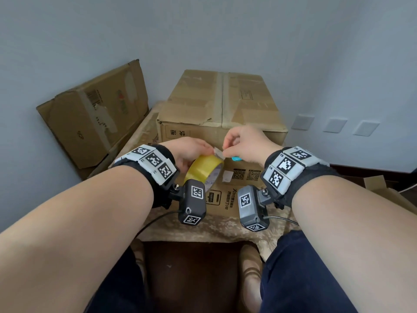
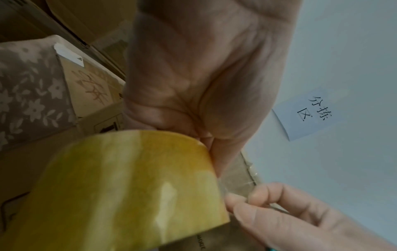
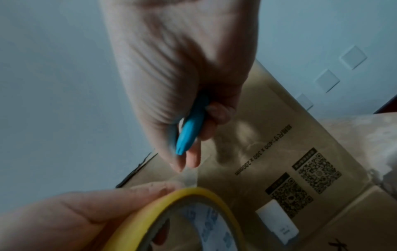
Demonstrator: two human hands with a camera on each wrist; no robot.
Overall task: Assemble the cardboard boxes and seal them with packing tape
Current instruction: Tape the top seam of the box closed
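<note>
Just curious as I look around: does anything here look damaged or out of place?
Yes. The big box on the table has torn, peeling paper along its front top edge, so it looks reused. Another box leans crooked against the wall at left, scuffed where labels were ripped off.

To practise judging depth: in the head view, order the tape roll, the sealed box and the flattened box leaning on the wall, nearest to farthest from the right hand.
From the right hand:
1. Tape roll, just left, its free end pinched.
2. Sealed box, directly behind.
3. Flattened box, far left against the wall.
</note>
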